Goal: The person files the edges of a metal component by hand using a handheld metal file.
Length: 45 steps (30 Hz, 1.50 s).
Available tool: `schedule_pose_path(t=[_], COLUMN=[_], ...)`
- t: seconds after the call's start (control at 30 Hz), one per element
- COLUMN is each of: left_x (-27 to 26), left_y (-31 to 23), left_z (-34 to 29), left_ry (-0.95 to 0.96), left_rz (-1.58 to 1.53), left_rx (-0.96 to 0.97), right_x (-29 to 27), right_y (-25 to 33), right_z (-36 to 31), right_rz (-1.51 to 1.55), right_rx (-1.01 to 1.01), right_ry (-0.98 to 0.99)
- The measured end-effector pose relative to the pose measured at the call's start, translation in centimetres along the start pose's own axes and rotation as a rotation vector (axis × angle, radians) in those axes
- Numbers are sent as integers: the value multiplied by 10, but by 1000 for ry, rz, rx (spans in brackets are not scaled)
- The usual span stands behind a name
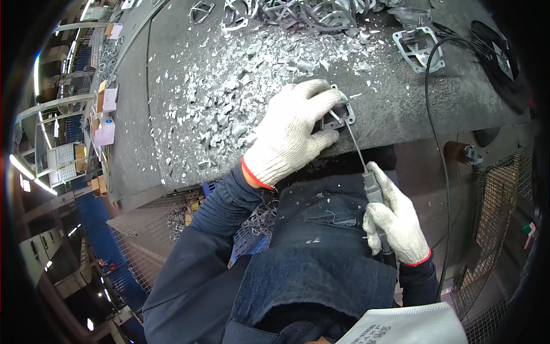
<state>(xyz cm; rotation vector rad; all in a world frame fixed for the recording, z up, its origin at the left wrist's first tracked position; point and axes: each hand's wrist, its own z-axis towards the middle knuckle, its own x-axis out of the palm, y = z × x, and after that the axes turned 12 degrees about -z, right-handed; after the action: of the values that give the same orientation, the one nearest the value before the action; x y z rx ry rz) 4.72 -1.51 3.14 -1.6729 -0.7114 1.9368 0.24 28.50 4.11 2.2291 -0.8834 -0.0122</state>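
Observation:
My left hand, in a white knit glove with a red cuff edge, grips a small grey metal frame casting by the front edge of the dark worktable. Its fingers cover much of the frame's left side. Down to the right, my gloved right hand is closed around the grey handle of a slim hand-held deburring tool. The tool's long thin rod slants up to the left and reaches into the frame's opening. Whether the rod touches the inner edge, I cannot tell.
Silvery metal flakes cover the table's left and middle. Several castings are heaped at the back, with one frame apart at right. A black cable hangs near a small black fan. Wire-mesh bins stand below.

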Motion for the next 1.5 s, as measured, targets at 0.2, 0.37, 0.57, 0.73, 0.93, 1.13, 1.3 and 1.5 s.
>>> schedule_pose_path(t=[0.2,0.37,0.57,0.73,0.93,1.13,1.3,1.5], left_x=[-1,0,0,-2,-2,-6,-8,0], left_y=[3,5,6,5,7,11,11,12], left_z=[-1,0,0,-1,1,4,4,5], left_ry=[-5,-14,-14,-4,-13,62,75,25], left_rz=[-3,-7,-20,-42,-57,-44,18,7], left_rx=[19,36,39,-1,78,106,112,132], right_x=[-3,-8,-19,-20,-38,-63,-58,-45], right_y=[-15,-10,13,5,25,67,61,35], right_z=[8,10,13,1,5,18,15,8], right_rz=[-673,-1425,-1710,-1341,-1551,-1707,-1312,-1488], right_rx=[-312,-480,-550,-572,-549,-614,-404,-438], right_ry=[-284,-619,-685,-534,-503,-492,-318,-497])
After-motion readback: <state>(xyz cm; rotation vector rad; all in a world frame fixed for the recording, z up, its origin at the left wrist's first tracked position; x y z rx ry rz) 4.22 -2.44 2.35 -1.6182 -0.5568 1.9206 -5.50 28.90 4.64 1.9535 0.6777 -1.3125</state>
